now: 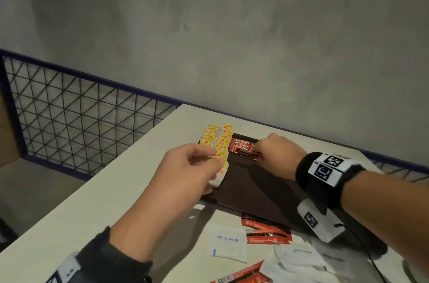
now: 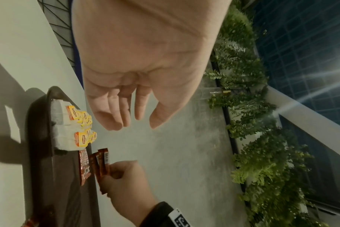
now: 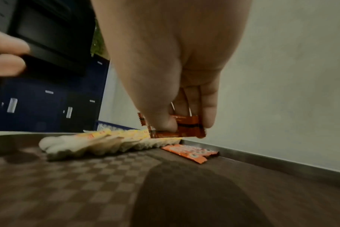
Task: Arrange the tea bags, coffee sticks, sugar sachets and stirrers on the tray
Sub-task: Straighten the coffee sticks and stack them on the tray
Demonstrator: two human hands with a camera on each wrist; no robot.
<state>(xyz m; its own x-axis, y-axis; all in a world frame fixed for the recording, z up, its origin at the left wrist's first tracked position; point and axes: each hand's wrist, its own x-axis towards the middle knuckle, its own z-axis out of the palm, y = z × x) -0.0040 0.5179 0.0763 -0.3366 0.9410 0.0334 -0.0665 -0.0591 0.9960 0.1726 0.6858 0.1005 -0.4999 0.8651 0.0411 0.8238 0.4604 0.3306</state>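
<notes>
Against the grey wall, my right hand (image 1: 276,150) pinches coffee sticks (image 3: 177,129) just above the one lying flat (image 3: 190,152), parallel; my left hand (image 2: 126,110) hangs loose.

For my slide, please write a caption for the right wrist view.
Right hand pinches coffee sticks above the tray.

Left hand (image 1: 185,166): forearm extended forward from a dark sleeve, palm turned inward, fingers (image 2: 115,116) relaxed and loosely curved, thumb apart from them, nothing clearly gripped in the left wrist view. Right hand (image 1: 276,152): reaching forward and lowered, knuckles up, wrist bound by a black band carrying white marker tags. Its thumb and fingers (image 3: 208,107) point downward and pinch a few red coffee sticks (image 3: 177,129) between their tips.
</notes>
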